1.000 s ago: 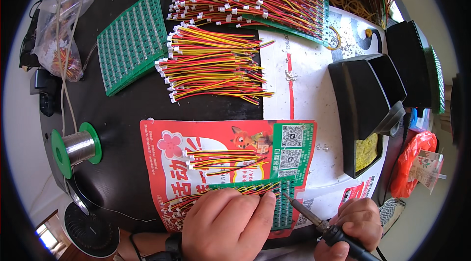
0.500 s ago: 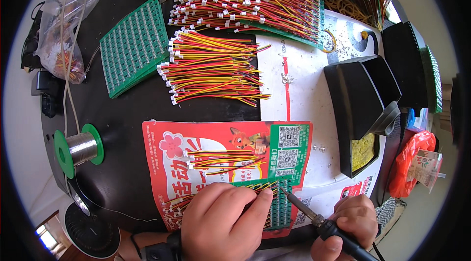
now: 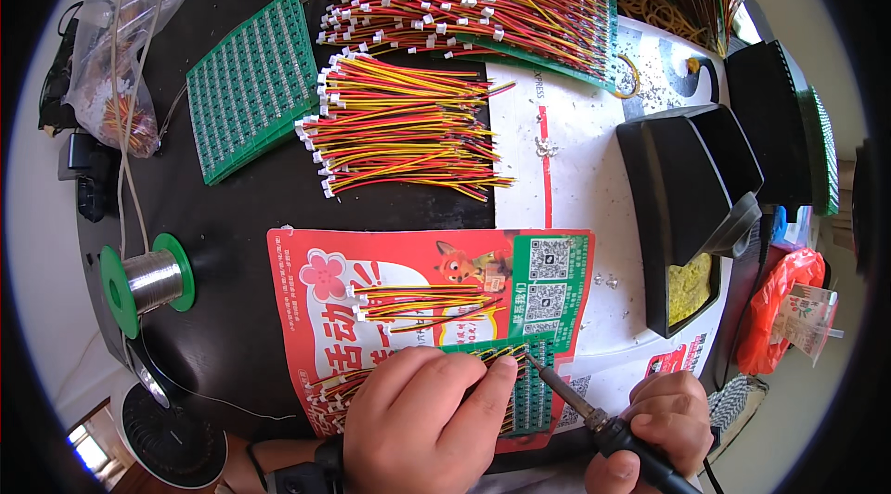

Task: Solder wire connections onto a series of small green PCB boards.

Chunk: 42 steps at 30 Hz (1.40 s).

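My right hand (image 3: 666,424) is wrapped round a soldering iron (image 3: 594,415), whose tip points up and left to the solder pads beside my left fingertips. Under it lies a green circuit board panel (image 3: 534,392) on a red printed sheet (image 3: 295,308). My left hand (image 3: 427,420) rests over the panel, thumb and index finger pinching a thin wire (image 3: 501,351) against it; the far ends of the wires are hidden beneath the hand. Just beyond, a few loose red, yellow and black wires (image 3: 422,294) with white connectors lie on the sheet.
Farther off lie a large wire bundle (image 3: 408,132), stacked bare panels (image 3: 251,90) and wired panels (image 3: 473,2). A solder spool (image 3: 153,280) stands at left. On the right is a black iron stand (image 3: 682,188) with a yellow sponge (image 3: 689,290), near a red bag (image 3: 784,308).
The soldering iron's tip has shifted slightly left toward the wire ends at my left fingertips. My left hand has stayed in place.
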Available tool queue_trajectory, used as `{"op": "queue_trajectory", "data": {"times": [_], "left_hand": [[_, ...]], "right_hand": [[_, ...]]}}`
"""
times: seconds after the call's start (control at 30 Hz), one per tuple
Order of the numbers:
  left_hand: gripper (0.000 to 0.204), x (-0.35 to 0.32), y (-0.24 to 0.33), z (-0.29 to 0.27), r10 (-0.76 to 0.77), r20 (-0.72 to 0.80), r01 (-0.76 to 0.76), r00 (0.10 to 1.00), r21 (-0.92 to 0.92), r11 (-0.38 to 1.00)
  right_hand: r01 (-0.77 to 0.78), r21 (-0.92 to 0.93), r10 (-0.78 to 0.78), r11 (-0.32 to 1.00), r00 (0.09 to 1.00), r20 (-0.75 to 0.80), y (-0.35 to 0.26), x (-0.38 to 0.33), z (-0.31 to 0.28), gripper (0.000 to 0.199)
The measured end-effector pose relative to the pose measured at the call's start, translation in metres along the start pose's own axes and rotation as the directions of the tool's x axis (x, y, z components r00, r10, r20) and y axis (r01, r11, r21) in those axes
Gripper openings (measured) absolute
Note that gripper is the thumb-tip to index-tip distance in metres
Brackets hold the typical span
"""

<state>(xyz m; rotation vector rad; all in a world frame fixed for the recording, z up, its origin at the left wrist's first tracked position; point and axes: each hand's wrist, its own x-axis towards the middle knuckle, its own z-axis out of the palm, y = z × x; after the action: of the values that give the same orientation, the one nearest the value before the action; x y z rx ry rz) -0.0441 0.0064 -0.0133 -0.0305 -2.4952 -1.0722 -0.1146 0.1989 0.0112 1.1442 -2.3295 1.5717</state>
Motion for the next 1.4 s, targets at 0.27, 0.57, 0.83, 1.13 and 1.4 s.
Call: {"op": "queue_trajectory", "data": {"times": [0.27,0.57,0.83,1.13,1.4], "left_hand": [[0.023,-0.002,0.013,-0.01,-0.2,0.161,0.194,0.966,0.05,0.98],[0.024,-0.001,0.014,-0.011,-0.203,0.156,0.197,0.967,0.052,0.979],[0.02,0.0,0.004,0.002,-0.108,0.082,0.107,0.991,0.014,0.994],[0.017,-0.002,0.002,-0.001,-0.017,0.014,0.016,1.0,0.02,1.0],[0.017,-0.003,0.005,0.005,-0.026,-0.038,0.026,0.999,0.002,1.0]], "right_hand": [[0.01,-0.014,-0.01,1.0,1.0,-0.005,-0.001,-0.009,0.002,0.028],[-0.005,-0.021,0.005,1.0,1.0,0.006,-0.002,0.0,0.0,0.029],[0.007,-0.058,-0.012,0.998,0.996,-0.094,-0.002,-0.006,0.001,0.029],[0.012,-0.061,-0.018,0.998,0.995,-0.1,-0.003,-0.006,0.002,0.028],[-0.067,-0.126,0.042,0.99,0.98,-0.195,-0.003,-0.026,0.007,0.034]]}}
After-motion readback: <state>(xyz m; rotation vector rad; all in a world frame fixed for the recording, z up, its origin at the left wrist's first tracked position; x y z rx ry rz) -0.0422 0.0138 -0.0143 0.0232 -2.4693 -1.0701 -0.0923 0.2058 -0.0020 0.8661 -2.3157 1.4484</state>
